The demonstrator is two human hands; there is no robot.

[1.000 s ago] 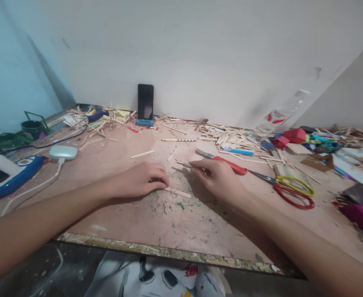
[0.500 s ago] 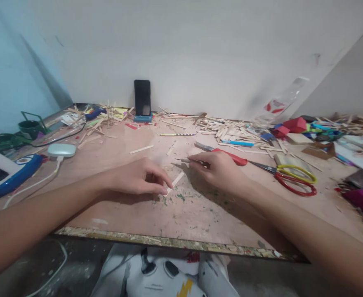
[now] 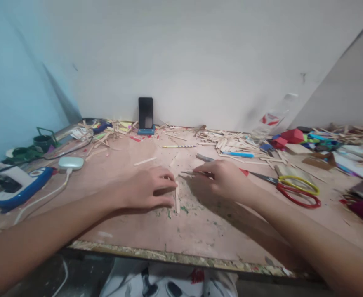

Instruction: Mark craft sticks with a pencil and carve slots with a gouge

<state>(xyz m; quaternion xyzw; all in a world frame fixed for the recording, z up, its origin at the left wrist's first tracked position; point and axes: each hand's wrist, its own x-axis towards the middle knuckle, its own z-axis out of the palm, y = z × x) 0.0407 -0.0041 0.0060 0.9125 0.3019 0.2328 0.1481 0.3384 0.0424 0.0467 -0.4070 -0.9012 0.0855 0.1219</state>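
A flat wooden stick (image 3: 177,200) lies nearly upright in the view on the worn table (image 3: 132,231), among green crumbs. Just left of it, my left hand (image 3: 153,187) is open, thumb and fingers apart, with fingertips at the stick's side. My right hand (image 3: 220,175) is closed around a thin tool (image 3: 187,172) whose narrow tip points left, above the stick. What kind of tool it is cannot be made out. Beyond the hands lie another stick (image 3: 144,161) and a striped pencil (image 3: 179,146).
Red and yellow scissors (image 3: 299,192) and a blue pen (image 3: 237,154) lie right. Behind are piled sticks (image 3: 231,140), a phone (image 3: 146,112) on a blue stand and a clear bottle (image 3: 272,117). A blue power strip (image 3: 25,187) and white case (image 3: 71,163) sit left.
The stick by my left hand has turned from slanted to nearly upright in the view. My left hand's fingers have spread. The camera view has tilted up slightly.
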